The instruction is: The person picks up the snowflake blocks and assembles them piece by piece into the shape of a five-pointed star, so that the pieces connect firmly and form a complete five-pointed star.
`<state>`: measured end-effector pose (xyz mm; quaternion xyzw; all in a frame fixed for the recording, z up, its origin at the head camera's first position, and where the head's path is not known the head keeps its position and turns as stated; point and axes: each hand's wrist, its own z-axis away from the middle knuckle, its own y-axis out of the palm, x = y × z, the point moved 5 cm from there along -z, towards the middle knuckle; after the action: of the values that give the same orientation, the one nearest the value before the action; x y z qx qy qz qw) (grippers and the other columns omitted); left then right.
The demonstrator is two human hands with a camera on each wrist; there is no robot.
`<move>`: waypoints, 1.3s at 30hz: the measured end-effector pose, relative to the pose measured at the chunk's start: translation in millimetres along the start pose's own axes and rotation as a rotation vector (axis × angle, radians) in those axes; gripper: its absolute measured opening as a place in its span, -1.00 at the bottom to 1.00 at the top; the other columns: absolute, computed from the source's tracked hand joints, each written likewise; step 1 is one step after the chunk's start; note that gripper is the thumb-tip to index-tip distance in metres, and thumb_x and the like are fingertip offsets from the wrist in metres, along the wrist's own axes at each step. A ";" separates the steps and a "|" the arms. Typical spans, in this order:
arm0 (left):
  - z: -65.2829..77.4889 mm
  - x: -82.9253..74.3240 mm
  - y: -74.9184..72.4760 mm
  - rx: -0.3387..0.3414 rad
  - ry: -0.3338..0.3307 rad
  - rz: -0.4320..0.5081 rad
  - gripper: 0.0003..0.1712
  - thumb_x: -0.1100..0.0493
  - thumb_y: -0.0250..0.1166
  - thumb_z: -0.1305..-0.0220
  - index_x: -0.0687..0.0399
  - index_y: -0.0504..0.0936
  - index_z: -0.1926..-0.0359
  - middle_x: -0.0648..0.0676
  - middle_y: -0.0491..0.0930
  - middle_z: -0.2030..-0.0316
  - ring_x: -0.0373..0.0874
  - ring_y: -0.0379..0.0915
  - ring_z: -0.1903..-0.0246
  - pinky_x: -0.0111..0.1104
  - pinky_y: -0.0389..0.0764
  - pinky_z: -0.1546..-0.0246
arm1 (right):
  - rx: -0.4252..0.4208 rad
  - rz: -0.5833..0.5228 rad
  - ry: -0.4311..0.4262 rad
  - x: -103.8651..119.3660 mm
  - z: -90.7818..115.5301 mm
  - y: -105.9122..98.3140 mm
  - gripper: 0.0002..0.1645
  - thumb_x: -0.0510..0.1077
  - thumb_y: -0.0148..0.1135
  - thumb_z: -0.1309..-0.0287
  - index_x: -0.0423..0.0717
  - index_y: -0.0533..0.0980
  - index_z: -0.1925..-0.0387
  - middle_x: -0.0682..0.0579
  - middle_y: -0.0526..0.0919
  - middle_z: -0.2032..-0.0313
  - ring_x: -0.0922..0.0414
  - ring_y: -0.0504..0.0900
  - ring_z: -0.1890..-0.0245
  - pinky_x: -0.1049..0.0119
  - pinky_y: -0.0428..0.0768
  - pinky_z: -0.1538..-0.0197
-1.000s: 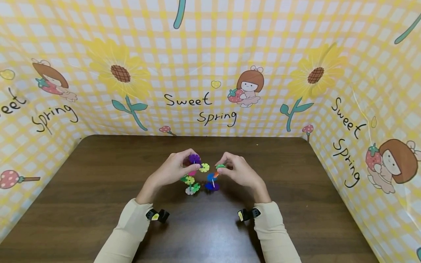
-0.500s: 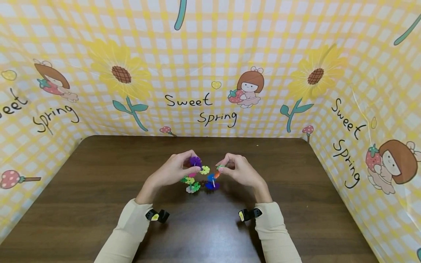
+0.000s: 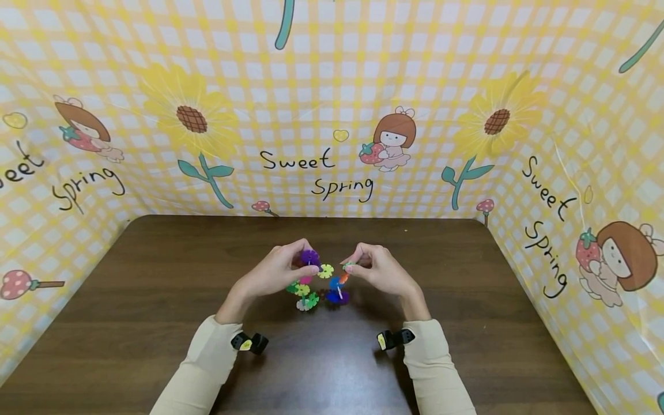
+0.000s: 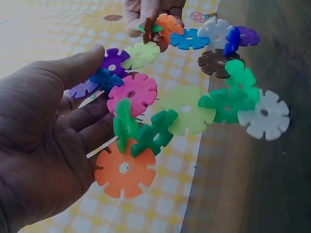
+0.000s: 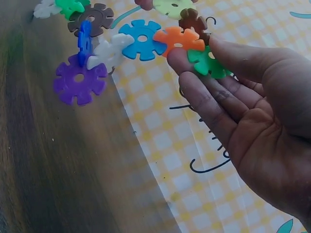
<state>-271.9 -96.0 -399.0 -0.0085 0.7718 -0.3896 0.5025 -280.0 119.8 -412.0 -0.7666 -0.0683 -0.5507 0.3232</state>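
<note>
A looped chain of interlocking plastic snowflake discs hangs between both hands above the table. My left hand (image 3: 275, 268) pinches the purple and blue discs (image 4: 115, 60) between thumb and fingers. Beside them a pale yellow disc (image 4: 141, 55) juts toward the other hand, and a pink disc (image 4: 132, 94) leads down to green ones and an orange disc (image 4: 125, 167). My right hand (image 3: 381, 271) pinches a green disc (image 5: 209, 63) joined to a brown one (image 5: 192, 22). Next to that come an orange disc (image 5: 179, 41), a blue disc (image 5: 142, 41) and a purple disc (image 5: 79, 80).
The dark wooden table (image 3: 332, 369) spreads under both arms. A yellow checked cloth (image 3: 332, 75) with flowers and lettering rises behind it and at both sides. Each wrist wears a small black camera (image 3: 250, 343).
The left hand has come slightly toward the right hand with its end of the discs, narrowing the gap between the pale yellow disc and the right fingers. Both hands keep their pinch.
</note>
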 end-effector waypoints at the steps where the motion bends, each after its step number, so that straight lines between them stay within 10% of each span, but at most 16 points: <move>1: 0.1 -0.2 1.2 0.014 -0.004 0.007 -0.78 0.09 0.33 -0.37 0.04 0.48 0.13 0.01 0.63 0.36 -0.10 0.53 0.45 -0.35 0.60 0.42 | 0.000 0.001 0.000 -4.3 -0.8 0.2 -0.94 -0.37 0.18 -0.35 -0.33 0.49 0.28 -0.20 0.73 0.11 -0.08 0.74 0.14 0.41 0.55 0.21; 12: -2.6 -9.1 6.0 -0.032 0.021 -0.127 -0.66 0.32 0.48 -0.14 0.01 0.45 0.23 -0.04 0.57 0.45 -0.13 0.54 0.53 -0.41 0.61 0.55 | -0.018 -0.040 -0.011 -6.7 -4.0 4.3 -0.89 -0.23 0.28 -0.33 -0.17 0.51 0.31 -0.13 0.76 0.18 0.08 0.74 0.28 0.39 0.40 0.38; 30: 4.5 -24.8 -10.7 -0.181 0.038 -0.002 -0.65 0.32 0.53 -0.09 0.09 0.44 0.36 -0.03 0.58 0.52 -0.18 0.44 0.61 -0.45 0.47 0.64 | -0.151 -0.151 -0.024 35.1 -2.4 10.2 -0.91 -0.39 0.21 -0.32 -0.30 0.47 0.32 -0.18 0.74 0.42 0.27 0.39 0.61 0.41 0.31 0.45; 39: 5.4 -23.8 -18.1 -0.215 0.020 0.025 -0.64 0.36 0.52 -0.09 0.17 0.43 0.31 0.01 0.55 0.53 -0.20 0.38 0.63 -0.47 0.41 0.65 | -0.251 -0.194 -0.034 36.4 -7.6 14.7 -0.92 -0.43 0.21 -0.30 -0.41 0.47 0.30 -0.35 0.72 0.32 0.31 0.56 0.49 0.43 0.41 0.36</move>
<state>-262.8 -102.2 -370.7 -0.0490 0.8141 -0.2983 0.4957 -265.4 94.9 -384.4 -0.8000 -0.0779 -0.5704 0.1691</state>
